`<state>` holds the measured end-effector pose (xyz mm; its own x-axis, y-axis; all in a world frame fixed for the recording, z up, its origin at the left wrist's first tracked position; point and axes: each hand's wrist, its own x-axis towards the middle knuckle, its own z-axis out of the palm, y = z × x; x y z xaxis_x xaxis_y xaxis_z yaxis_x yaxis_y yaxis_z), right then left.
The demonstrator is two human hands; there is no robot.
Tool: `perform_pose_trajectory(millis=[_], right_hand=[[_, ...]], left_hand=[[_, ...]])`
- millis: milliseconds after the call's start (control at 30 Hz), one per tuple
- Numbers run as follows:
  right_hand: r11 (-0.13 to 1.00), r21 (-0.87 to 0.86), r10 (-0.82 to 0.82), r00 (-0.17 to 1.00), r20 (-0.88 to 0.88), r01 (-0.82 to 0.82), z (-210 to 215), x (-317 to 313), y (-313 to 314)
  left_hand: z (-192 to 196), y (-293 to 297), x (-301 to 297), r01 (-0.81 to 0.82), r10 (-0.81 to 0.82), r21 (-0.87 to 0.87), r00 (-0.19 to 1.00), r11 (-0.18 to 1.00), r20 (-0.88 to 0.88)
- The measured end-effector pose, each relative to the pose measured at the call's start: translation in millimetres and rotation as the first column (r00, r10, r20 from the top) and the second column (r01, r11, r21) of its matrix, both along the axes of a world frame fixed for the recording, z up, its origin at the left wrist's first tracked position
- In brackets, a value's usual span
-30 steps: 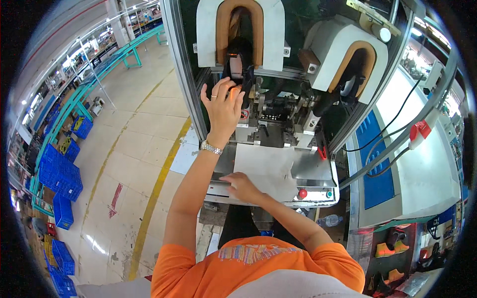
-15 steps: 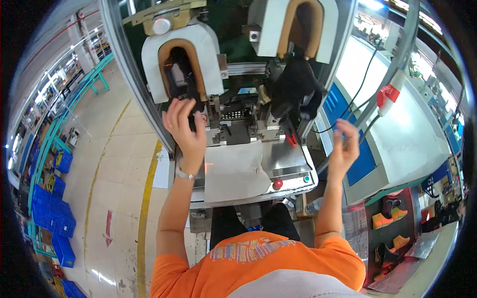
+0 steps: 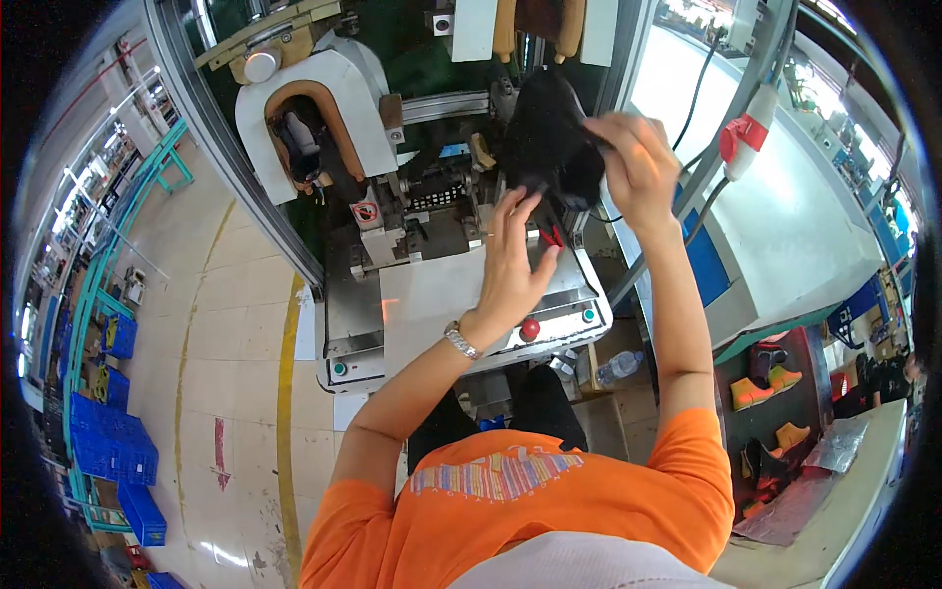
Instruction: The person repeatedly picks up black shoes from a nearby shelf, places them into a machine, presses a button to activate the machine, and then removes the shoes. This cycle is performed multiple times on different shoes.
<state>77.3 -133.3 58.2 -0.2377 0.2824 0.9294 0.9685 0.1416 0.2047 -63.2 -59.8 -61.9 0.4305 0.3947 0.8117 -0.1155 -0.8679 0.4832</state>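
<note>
Head view, read from left to right: blue crates [image 3: 98, 432] are stacked along the far left of the floor, next to a yellow floor line [image 3: 287, 393]. Right of that stands a machine with a grey worktop [image 3: 432, 304], a white horseshoe-shaped pad [image 3: 304, 98] at its upper left and a red button [image 3: 530, 328] on its front edge.

The left hand [image 3: 515, 260], with a metal wristwatch [image 3: 461, 341] on the wrist, reaches up from the worktop. Its fingers are spread and their tips touch the lower edge of a black shoe [image 3: 549, 137]. This grip is apart, steadying the shoe from below and not clamped on it.

The right hand [image 3: 638, 162] comes in from the right at the height of the shoe. Its fingers are curled over the upper right side of the shoe, so this grip is closed on it.

The shoe is held up in front of the middle station of the machine, above the worktop, between the 2 hands. It lies just above the left fingertips and directly left of the right palm.

By the look of it, the step in hand is positioning the shoe at the station. A next move would call for both hands to line it up squarely.

Further right, a red plug [image 3: 744, 137] hangs on a cable and a plastic bottle [image 3: 620, 367] lies below the worktop.
</note>
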Motion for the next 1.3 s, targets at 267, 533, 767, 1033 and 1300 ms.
perform_pose_trajectory(millis=[267, 533, 767, 1033, 1300], right_hand=[[0.966, -0.213, 0.123, 0.985, -0.12, -0.146, 0.9, -87.9, -74.2], [0.697, -0.588, -0.524, 0.269, -0.808, -0.41, -127.0, -37.7, -244.5], [0.982, 0.143, 0.183, -0.44, -0.879, 0.122, -207.8, -43.2, -308.3], [0.609, -0.417, -0.39, -0.203, -0.898, 0.675, -232.8, 197.4, -490.2], [0.678, -0.187, 0.15, -0.383, -0.912, 0.711, -192.1, 380.2, -567.3]], left_hand=[[-94.8, -67.6, -15.7, 0.203, -0.368, -0.488, 0.89, 0.849, -0.27], [-95.9, -135.6, 28.7, 0.596, -0.601, -0.773, 0.543, -0.216, 0.586], [-144.3, -197.8, 66.3, -0.074, -0.905, -0.95, 0.334, -0.304, 0.264], [-220.1, -137.6, 50.5, -0.362, -0.923, -0.917, 0.384, -0.171, 0.021], [-203.0, -111.3, 67.1, -0.258, -0.838, -0.966, 0.529, -0.012, -0.131]])
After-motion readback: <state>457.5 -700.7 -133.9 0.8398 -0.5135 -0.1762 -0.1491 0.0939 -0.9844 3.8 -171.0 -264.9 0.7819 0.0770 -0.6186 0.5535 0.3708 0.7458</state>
